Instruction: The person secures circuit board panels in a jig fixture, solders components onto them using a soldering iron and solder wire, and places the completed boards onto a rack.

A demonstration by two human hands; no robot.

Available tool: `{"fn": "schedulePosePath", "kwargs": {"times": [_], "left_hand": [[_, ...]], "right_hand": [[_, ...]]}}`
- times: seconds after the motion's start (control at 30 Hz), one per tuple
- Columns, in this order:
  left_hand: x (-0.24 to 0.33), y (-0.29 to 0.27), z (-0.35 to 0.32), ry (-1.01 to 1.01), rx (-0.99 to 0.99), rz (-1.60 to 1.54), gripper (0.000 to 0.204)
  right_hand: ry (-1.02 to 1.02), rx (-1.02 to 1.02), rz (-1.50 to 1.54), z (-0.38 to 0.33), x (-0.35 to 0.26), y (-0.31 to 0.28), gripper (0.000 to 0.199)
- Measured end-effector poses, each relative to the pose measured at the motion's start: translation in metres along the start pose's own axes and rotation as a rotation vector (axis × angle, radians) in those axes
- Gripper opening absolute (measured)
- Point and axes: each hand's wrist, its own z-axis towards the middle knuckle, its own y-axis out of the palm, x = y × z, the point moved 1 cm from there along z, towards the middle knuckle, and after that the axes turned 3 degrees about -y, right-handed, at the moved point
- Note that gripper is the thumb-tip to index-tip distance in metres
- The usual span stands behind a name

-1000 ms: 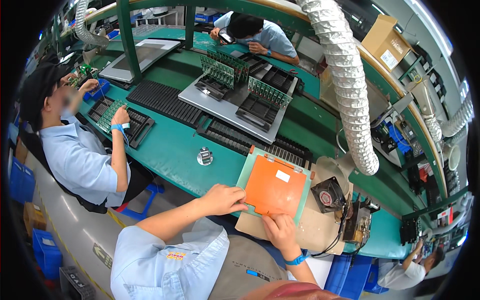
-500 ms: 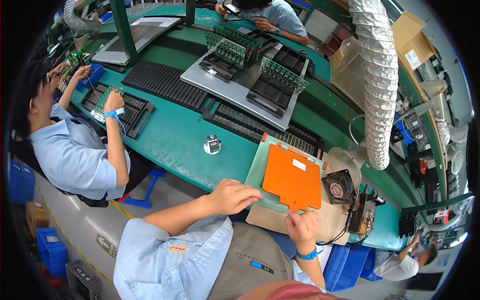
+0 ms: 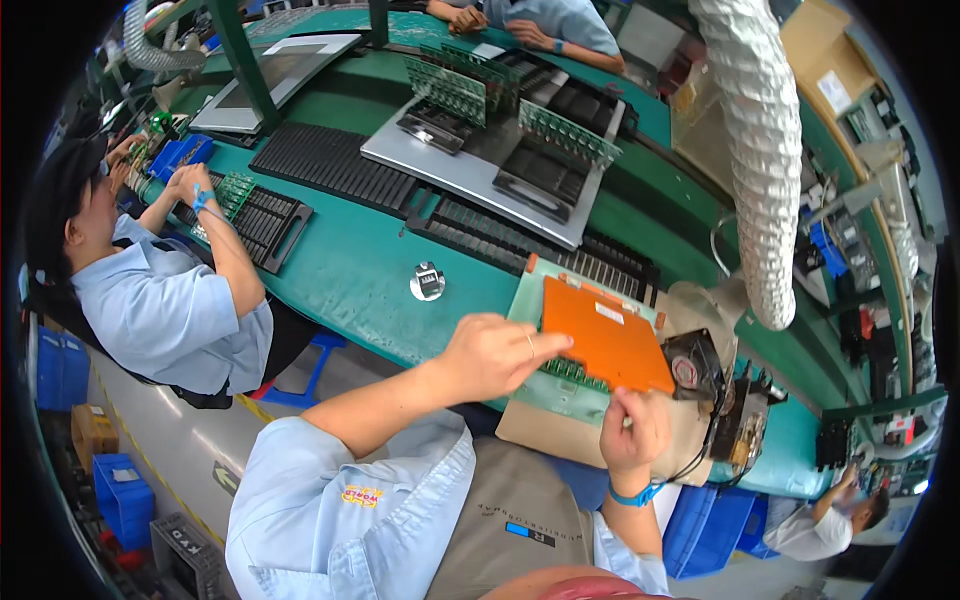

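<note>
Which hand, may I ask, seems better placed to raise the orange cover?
Right hand, probably: its fingertips meet the near edge of the orange cover; the left hand points over its left side.

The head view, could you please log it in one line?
right hand: pinching orange cover; left hand: by its left edge; cover: tilted up; circuit board: partly exposed

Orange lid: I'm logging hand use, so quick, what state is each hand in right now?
Left hand: index finger extended at the orange lid; contact or grip can't be told.
Right hand: closed, pinching the lid's near edge.
</note>
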Motion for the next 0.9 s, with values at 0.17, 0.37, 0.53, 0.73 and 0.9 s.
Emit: {"fn": "schedulePosePath", "kwargs": {"times": [0.17,0.37,0.53,0.73,0.9], "left_hand": [[-0.003,0.001,0.02,0.017,-0.026,0.059,0.029],[-0.006,-0.003,0.072,-0.036,-0.046,0.107,0.028],[-0.018,0.009,0.126,-0.051,-0.035,0.252,0.025],[-0.055,0.039,0.171,-0.196,-0.166,0.349,0.031],[-0.075,0.059,0.188,-0.295,-0.275,0.365,0.033]], "right_hand": [[0.168,0.008,0.163,0.005,-0.001,-0.003,0.029],[0.291,-0.047,0.233,-0.026,0.011,-0.001,0.03],[0.375,-0.052,0.184,-0.058,0.027,-0.007,0.03],[0.503,-0.097,0.214,-0.078,0.031,-0.019,0.026],[0.545,-0.08,0.229,-0.087,0.039,-0.019,0.031]]}}
